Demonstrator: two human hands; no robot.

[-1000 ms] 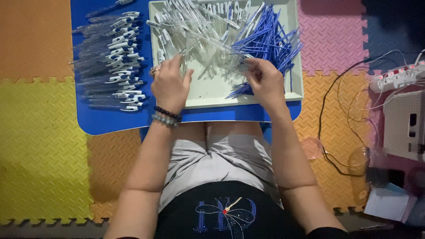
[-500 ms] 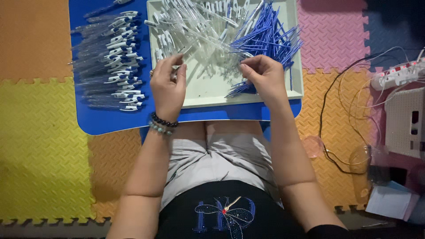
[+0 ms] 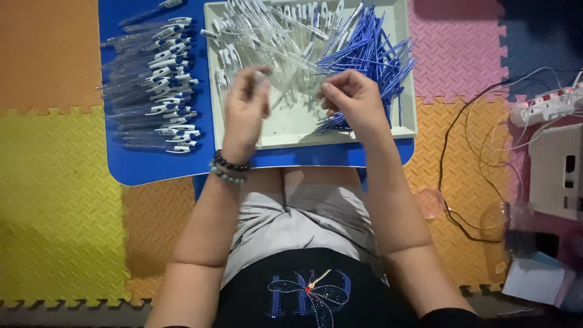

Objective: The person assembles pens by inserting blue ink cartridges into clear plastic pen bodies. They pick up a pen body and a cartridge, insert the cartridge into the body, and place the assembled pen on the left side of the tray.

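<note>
Over a pale tray [image 3: 279,136] on a blue board [image 3: 152,167], my left hand [image 3: 246,112] pinches a clear pen barrel [image 3: 262,76] at its upper end. My right hand [image 3: 352,100] has its fingertips closed on something thin and blue, probably a refill; it is too small to be sure. The tray holds several clear barrels [image 3: 267,36] on its left side and a heap of blue refills [image 3: 364,54] on its right. Rows of finished pens [image 3: 155,85] with white clips lie on the board to the left of the tray.
Coloured foam floor mats [image 3: 61,200] surround the board. At the right are a white power strip [image 3: 546,106] with cables [image 3: 467,164], a white perforated box [image 3: 555,170] and clear plastic bits on the floor. My lap sits below the board's near edge.
Both hands have lifted off the tray's piles and drawn toward each other. The left hand now holds a clear barrel up; the right has come away from the blue refills.
</note>
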